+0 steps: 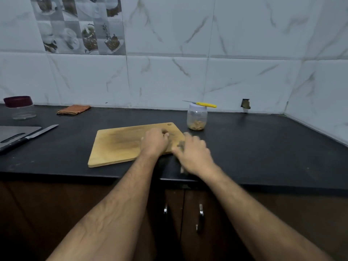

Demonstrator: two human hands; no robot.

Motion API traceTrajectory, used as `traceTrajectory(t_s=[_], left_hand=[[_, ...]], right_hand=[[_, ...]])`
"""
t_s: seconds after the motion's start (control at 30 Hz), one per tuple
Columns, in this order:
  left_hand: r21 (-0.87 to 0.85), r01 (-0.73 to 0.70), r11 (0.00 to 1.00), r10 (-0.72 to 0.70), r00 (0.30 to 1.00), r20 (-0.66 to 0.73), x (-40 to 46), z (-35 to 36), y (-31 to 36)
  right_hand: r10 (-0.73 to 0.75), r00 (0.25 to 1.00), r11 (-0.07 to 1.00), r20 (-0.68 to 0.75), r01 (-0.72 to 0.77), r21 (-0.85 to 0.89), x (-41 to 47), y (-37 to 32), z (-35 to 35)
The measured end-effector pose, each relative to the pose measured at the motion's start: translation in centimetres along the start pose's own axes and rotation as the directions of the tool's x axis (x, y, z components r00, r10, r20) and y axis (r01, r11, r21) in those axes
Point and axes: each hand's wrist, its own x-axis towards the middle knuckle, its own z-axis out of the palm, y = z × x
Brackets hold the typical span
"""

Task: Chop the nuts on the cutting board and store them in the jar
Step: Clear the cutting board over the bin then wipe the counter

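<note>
Both hands (pixel 175 146) were seen over cutting board (pixel 122 144) rt end; grip undeterminable, blurred. Risk: nuts scattered onto surface (pixel 254 144).

Under the left hand (pixel 154 142), pale wooden cutting board (pixel 120 143), matt, grain worn darker mid-surface. Beyond the right hand (pixel 194 153), clear plastic jar (pixel 197 117), white lid, glossy yellow-handled knife (pixel 202 104) atop. Below both, dark countertop (pixel 263 144), smooth, faint sheen. Far left, ribbed orange cloth (pixel 73 109).
</note>
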Motion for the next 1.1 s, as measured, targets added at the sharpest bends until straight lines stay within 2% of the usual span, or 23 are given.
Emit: traceTrajectory(t_s=[0.07, 0.17, 0.4, 0.47, 0.57, 0.63, 0.67, 0.73, 0.8, 0.87, 0.97, 1.03, 1.1], left_hand=[[-0.057, -0.023, 0.998, 0.024, 1.0, 0.019, -0.2, 1.1, 0.4], [-0.092, -0.034, 0.995, 0.037, 0.999, 0.029, -0.9, 2.0, 0.5], [0.107, -0.039, 0.994, 0.031, 0.997, 0.075, -2.0, 2.6, 1.1], [0.107, -0.037, 0.994, 0.028, 0.996, 0.082, -2.1, 2.6, 1.0], [0.095, -0.043, 0.995, 0.036, 0.996, 0.081, -2.4, 2.4, 1.1], [0.068, -0.081, 0.994, 0.076, 0.994, 0.078, -2.6, 2.4, 1.5], [0.046, -0.105, 0.993, 0.101, 0.991, 0.083, -2.8, 2.4, 1.8], [0.002, -0.144, 0.99, 0.143, 0.986, 0.087, -2.9, 2.6, 2.5], [-0.039, -0.162, 0.986, 0.165, 0.983, 0.08, -2.9, 2.9, 2.7], [-0.058, -0.172, 0.983, 0.176, 0.982, 0.073, -2.7, 3.4, 2.6], [-0.024, -0.184, 0.983, 0.185, 0.98, 0.067, -2.6, 3.9, 2.4], [-0.026, -0.194, 0.981, 0.196, 0.979, 0.058, -2.7, 4.0, 2.6], [-0.024, -0.2, 0.979, 0.201, 0.977, 0.063, -2.7, 4.1, 2.9]], right_hand=[[-0.128, 0.991, 0.989, 0.041, 0.131, -0.074, -2.1, 0.0, 0.9], [-0.164, 0.967, 0.978, 0.195, 0.185, -0.093, -2.4, 1.0, 0.8], [-0.221, 0.957, 0.913, 0.188, 0.271, -0.305, -3.1, 3.4, -0.7], [-0.165, 0.968, 0.901, 0.19, 0.226, -0.37, -2.3, 6.3, -1.4], [0.033, 0.99, 0.892, 0.138, 0.033, -0.451, -1.5, 10.8, -2.8], [0.144, 0.989, 0.925, 0.028, -0.125, -0.359, -1.2, 11.2, -3.9], [0.155, 0.988, 0.941, -0.008, -0.15, -0.304, -1.2, 10.4, -4.0], [0.064, 0.998, 0.975, -0.01, -0.065, -0.213, -1.4, 6.9, -3.0], [-0.109, 0.993, 0.986, 0.051, 0.115, -0.119, -2.2, 3.6, -0.3], [-0.212, 0.977, 0.967, 0.037, 0.215, -0.139, -2.9, 2.7, 1.8], [-0.201, 0.979, 0.957, -0.036, 0.188, -0.221, -4.2, 5.0, -0.2], [-0.171, 0.985, 0.942, -0.01, 0.16, -0.294, -4.7, 8.8, -2.6], [-0.058, 0.998, 0.946, 0.012, 0.059, -0.318, -4.4, 13.1, -5.1]])
